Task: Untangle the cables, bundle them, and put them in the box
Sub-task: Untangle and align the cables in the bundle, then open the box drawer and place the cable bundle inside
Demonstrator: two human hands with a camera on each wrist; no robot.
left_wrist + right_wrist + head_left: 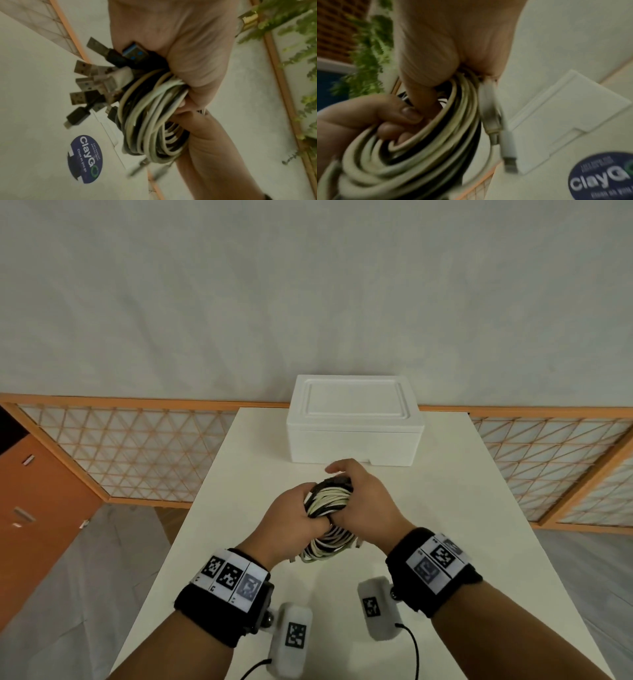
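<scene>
A coil of white and black cables (pixel 329 498) hangs above the white table (pixel 445 508), held between both hands. My left hand (pixel 298 513) grips its left side, fingers curled through the loop. On the right side and top, my right hand (pixel 358 494) wraps round the coil. In the left wrist view the cable coil (pixel 150 121) shows several USB plugs (pixel 85 81) sticking out to the left. In the right wrist view a white plug (pixel 508 148) dangles from the cable coil (pixel 419 148). Behind the hands stands the white foam box (pixel 354 419), its lid on.
Orange-framed lattice screens (pixel 137 453) run behind and beside the table, and an orange cabinet (pixel 41 508) stands at the left. A round blue sticker (pixel 85 159) lies on the tabletop. Green foliage (pixel 300 33) shows in the wrist views.
</scene>
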